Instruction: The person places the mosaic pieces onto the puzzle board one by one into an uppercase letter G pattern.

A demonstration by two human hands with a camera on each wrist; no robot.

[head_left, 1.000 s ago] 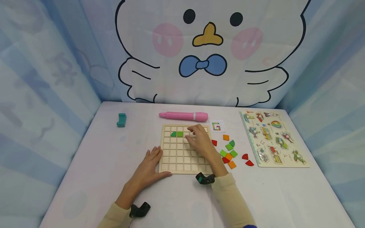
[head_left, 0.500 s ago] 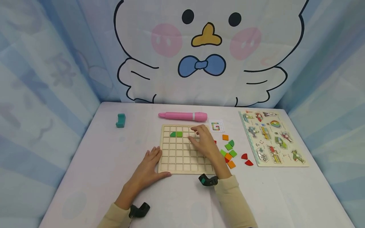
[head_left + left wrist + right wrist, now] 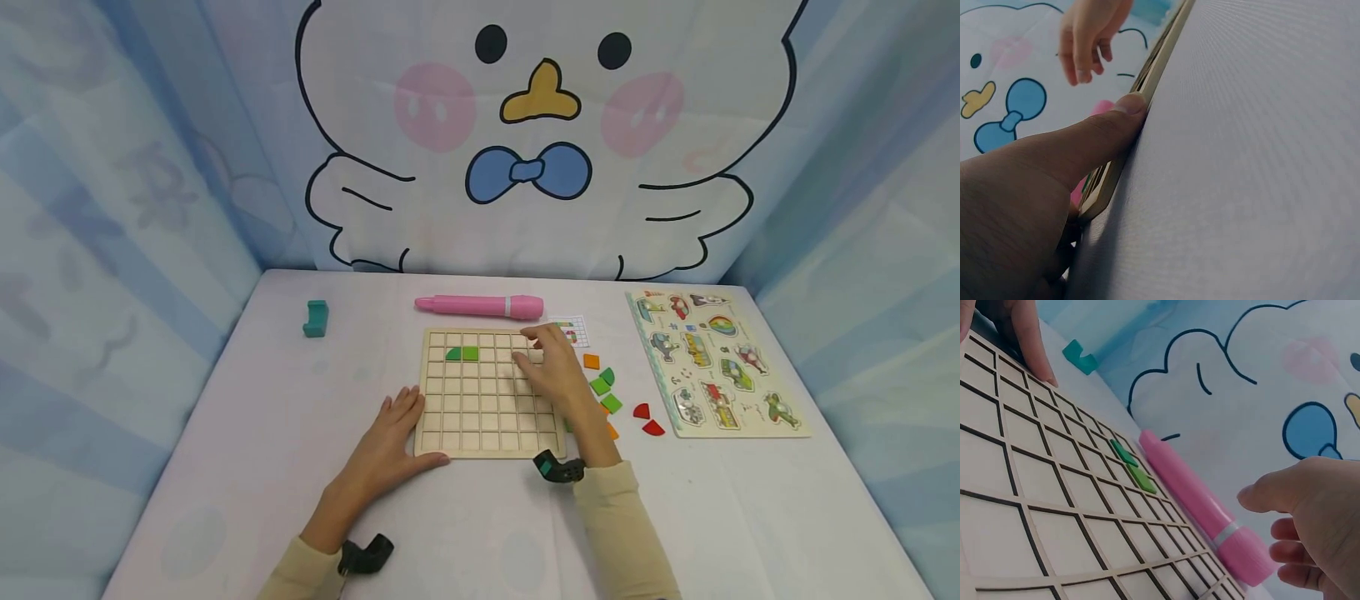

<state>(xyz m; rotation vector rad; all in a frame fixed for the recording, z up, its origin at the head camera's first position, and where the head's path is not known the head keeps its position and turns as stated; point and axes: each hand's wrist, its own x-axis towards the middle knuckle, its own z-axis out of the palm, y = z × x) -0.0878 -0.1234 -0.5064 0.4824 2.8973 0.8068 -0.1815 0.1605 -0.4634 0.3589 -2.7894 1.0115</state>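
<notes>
A wooden grid board [image 3: 480, 392] lies flat on the table. My left hand [image 3: 388, 433] rests against its left side with fingers stretched out. In the left wrist view the thumb [image 3: 1100, 134] touches the board's near edge. Over the board's upper right part hovers my right hand [image 3: 558, 367], fingers loosely bent; no piece shows between them in the right wrist view. Two pieces sit side by side in upper cells: a dark green quarter-round piece [image 3: 453, 354] and a light green square [image 3: 470, 353].
Right of the board lie several loose pieces, among them an orange square [image 3: 592, 362], green squares [image 3: 611, 403] and red quarter-rounds [image 3: 653, 427]. A pattern card [image 3: 576, 330], a pink marker-shaped item [image 3: 480, 306], a teal block [image 3: 316, 318] and a picture puzzle board [image 3: 716, 367] stand around.
My right hand has drifted right across the board, and now partly covers the pattern card and some loose pieces. My left hand keeps its place.
</notes>
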